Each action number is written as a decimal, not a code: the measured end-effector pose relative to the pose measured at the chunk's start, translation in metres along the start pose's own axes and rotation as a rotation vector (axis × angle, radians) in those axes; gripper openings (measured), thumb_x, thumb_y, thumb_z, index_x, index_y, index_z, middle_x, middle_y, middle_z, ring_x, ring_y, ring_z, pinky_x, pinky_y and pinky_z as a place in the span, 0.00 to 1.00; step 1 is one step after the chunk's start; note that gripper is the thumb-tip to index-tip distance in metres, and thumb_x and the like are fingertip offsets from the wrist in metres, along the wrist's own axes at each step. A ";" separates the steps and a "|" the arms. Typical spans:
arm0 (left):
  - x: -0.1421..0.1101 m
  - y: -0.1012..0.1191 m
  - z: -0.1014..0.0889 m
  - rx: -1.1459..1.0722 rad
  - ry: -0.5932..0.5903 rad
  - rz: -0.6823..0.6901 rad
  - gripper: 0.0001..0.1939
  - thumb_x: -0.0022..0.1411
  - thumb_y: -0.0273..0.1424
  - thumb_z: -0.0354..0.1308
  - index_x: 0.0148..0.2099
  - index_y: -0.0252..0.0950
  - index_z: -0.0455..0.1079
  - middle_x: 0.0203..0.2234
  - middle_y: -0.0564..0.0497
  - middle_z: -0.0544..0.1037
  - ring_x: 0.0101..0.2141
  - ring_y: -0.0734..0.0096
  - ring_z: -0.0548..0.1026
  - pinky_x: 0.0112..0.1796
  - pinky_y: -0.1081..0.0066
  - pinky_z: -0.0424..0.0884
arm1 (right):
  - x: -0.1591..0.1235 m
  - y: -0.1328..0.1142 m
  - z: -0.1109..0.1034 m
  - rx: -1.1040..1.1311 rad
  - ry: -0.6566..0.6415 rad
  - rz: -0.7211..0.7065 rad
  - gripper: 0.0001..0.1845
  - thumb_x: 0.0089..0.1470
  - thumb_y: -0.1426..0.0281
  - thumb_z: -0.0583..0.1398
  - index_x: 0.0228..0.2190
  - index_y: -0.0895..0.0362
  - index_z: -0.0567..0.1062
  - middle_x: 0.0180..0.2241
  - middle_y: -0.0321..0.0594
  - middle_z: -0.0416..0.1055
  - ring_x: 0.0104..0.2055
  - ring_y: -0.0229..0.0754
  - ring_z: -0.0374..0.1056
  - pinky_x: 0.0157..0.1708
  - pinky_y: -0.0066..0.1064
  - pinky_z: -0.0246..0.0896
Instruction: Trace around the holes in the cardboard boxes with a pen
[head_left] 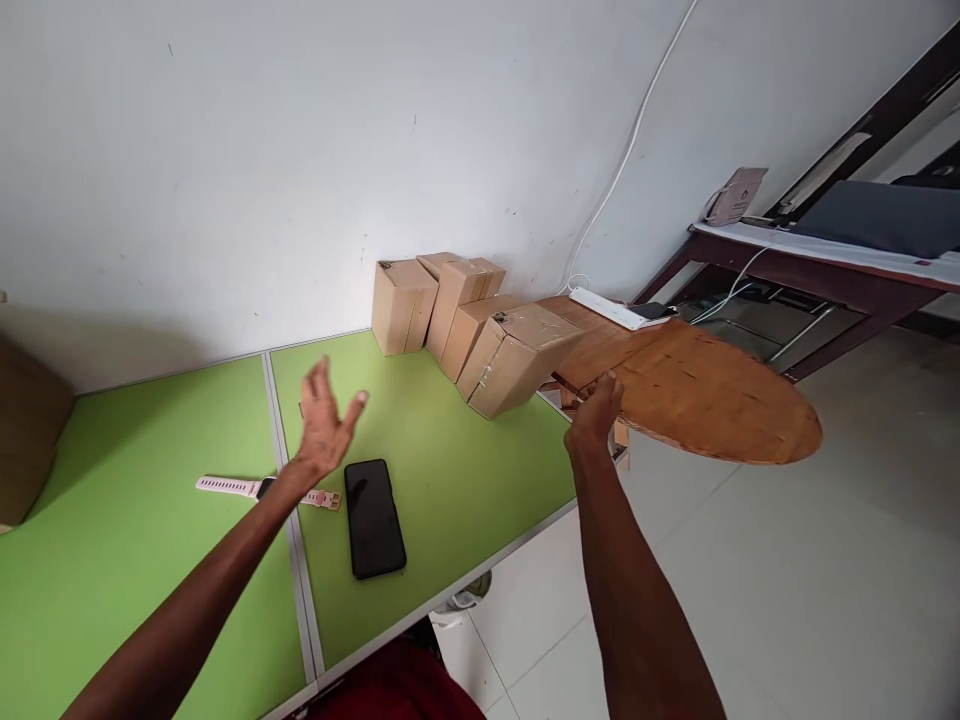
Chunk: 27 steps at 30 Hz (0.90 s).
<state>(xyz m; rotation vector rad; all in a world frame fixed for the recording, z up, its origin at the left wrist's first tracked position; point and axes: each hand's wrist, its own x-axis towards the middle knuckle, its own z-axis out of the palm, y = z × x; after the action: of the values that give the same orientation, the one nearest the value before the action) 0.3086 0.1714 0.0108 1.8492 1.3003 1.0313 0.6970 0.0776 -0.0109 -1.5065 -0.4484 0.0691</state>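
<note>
My left hand is raised over the green table, its fingers and thumb spread and nothing in it. Beneath its wrist lies a smartwatch with a pink strap, partly covered by my forearm. Close by, a black phone rests flat. My right hand is closed at the near edge of a brown oval wooden table; what its fingers hold, if anything, is hidden. Just left of that hand, a taped cardboard box stands at the front of a group of several cardboard boxes.
The green table meets a white wall, with a metal strip across it. A large brown box stands at far left. On the wooden table lies a white power strip. A dark desk stands at right.
</note>
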 end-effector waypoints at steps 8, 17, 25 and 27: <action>0.032 0.043 0.130 -0.078 -0.440 0.045 0.66 0.67 0.67 0.59 0.87 0.26 0.42 0.79 0.19 0.57 0.79 0.22 0.55 0.77 0.29 0.50 | 0.036 0.011 0.021 0.119 -0.097 0.174 0.55 0.48 0.18 0.48 0.39 0.54 0.80 0.36 0.50 0.82 0.49 0.61 0.80 0.48 0.51 0.72; 0.044 0.037 0.135 -0.279 -0.525 -0.054 0.48 0.79 0.63 0.49 0.88 0.44 0.45 0.87 0.39 0.42 0.84 0.34 0.38 0.79 0.27 0.35 | -0.023 0.026 -0.008 0.159 -0.111 0.236 0.57 0.46 0.16 0.51 0.42 0.54 0.82 0.42 0.50 0.85 0.50 0.58 0.81 0.44 0.44 0.71; 0.008 0.065 0.103 -0.467 -0.567 0.127 0.52 0.73 0.71 0.49 0.83 0.41 0.60 0.82 0.35 0.59 0.82 0.39 0.54 0.80 0.40 0.50 | -0.096 -0.005 0.026 0.357 -0.252 0.161 0.58 0.53 0.20 0.51 0.64 0.46 0.79 0.68 0.47 0.78 0.76 0.57 0.66 0.74 0.55 0.62; -0.013 0.067 0.068 -0.508 -0.528 0.183 0.52 0.74 0.70 0.51 0.83 0.40 0.59 0.82 0.36 0.60 0.80 0.42 0.58 0.79 0.42 0.56 | -0.114 -0.025 0.025 0.408 -0.284 0.125 0.54 0.56 0.23 0.54 0.66 0.47 0.78 0.68 0.46 0.78 0.76 0.55 0.67 0.76 0.52 0.61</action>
<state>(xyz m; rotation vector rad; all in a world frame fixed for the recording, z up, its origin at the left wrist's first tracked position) 0.3949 0.1345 0.0316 1.6934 0.5099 0.7882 0.5783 0.0625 -0.0148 -1.1228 -0.5301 0.4519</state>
